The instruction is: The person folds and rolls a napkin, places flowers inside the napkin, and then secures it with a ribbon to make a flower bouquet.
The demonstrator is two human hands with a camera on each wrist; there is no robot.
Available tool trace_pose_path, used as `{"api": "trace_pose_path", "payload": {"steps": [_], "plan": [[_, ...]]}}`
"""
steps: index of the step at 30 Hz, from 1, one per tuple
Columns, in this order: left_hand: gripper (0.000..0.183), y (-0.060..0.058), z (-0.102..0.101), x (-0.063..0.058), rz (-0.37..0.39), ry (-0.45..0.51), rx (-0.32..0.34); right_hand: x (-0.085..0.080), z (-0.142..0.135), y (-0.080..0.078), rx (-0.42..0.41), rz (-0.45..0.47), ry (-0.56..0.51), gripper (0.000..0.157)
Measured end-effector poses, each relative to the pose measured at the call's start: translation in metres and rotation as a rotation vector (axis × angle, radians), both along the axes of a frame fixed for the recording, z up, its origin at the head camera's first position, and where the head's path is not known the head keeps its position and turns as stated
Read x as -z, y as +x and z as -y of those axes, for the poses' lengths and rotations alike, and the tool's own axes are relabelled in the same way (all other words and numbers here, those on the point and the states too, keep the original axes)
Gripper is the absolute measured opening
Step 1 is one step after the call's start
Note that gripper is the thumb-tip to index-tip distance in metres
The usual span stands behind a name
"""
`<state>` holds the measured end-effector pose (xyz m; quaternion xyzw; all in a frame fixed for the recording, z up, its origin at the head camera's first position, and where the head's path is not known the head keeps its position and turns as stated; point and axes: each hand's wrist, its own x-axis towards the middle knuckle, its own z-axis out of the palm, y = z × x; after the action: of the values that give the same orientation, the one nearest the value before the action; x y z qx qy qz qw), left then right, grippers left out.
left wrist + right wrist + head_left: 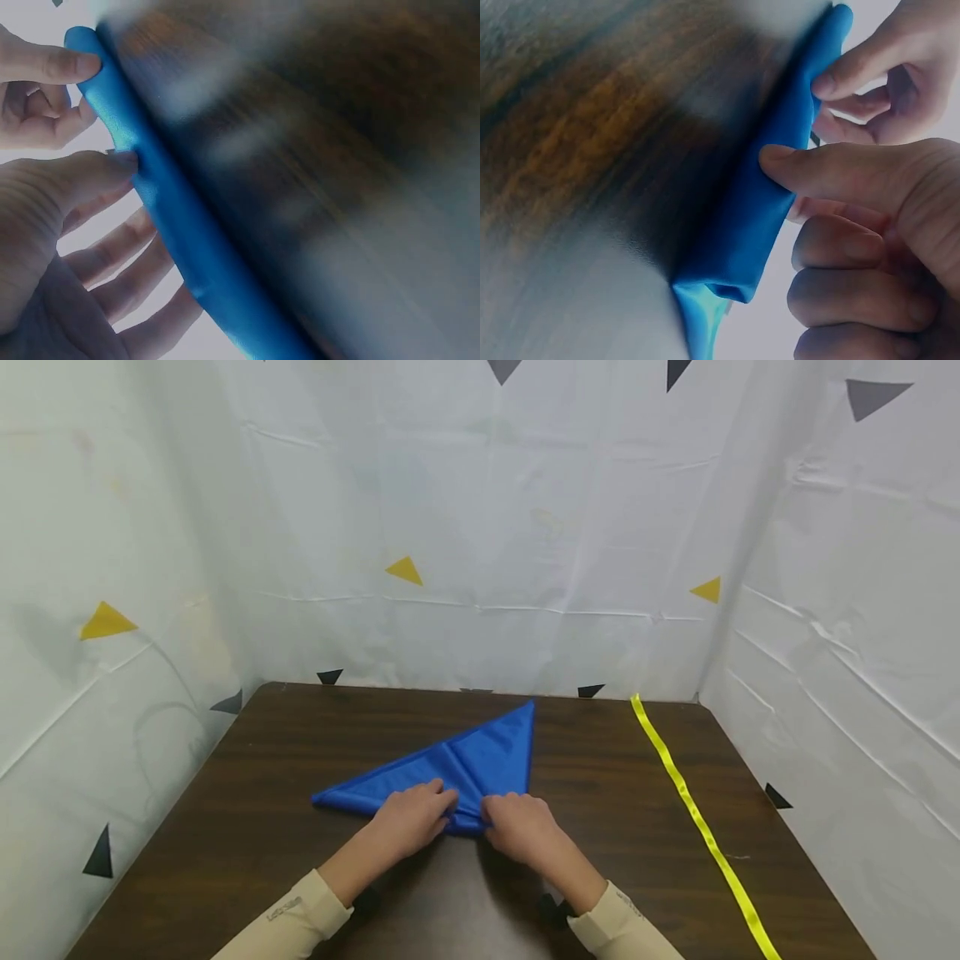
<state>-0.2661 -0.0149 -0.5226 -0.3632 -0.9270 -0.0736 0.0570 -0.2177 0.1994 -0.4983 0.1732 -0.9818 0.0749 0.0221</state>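
A shiny blue cloth (491, 756) lies on the dark wooden table in a roughly triangular shape, one point toward the back and another toward the left. Its near edge is rolled into a thick band, seen close up in the left wrist view as a blue roll (169, 206). My left hand (412, 817) pinches this roll, thumb on the near side and fingers behind it. A short way to the right, my right hand (523, 828) pinches the same edge between thumb and fingers. In the right wrist view the roll (739, 232) ends in a loose fold below the thumb.
A long yellow ribbon (690, 806) runs down the right side of the table (247, 852), from the back edge toward the front. White sheeting (480, 527) with yellow and dark triangles encloses the back and both sides.
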Motion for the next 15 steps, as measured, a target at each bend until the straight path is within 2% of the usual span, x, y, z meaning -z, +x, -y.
{"api": "trace_pose_path", "payload": {"steps": [4,8,10,15], "plan": [[0.024,0.005,0.005,-0.001,0.036,-0.015,0.013,-0.005,0.000,0.000,-0.011,0.043,0.025,0.035],[0.026,0.011,0.007,-0.004,0.040,-0.014,0.024,-0.011,-0.001,0.000,-0.020,0.075,0.064,0.035],[0.025,0.013,0.007,-0.004,0.020,-0.028,0.021,-0.013,-0.001,0.000,-0.025,0.091,0.065,0.036],[0.023,0.019,0.008,-0.005,-0.090,-0.081,-0.001,-0.015,0.000,-0.001,-0.027,0.124,0.047,0.043]]}}
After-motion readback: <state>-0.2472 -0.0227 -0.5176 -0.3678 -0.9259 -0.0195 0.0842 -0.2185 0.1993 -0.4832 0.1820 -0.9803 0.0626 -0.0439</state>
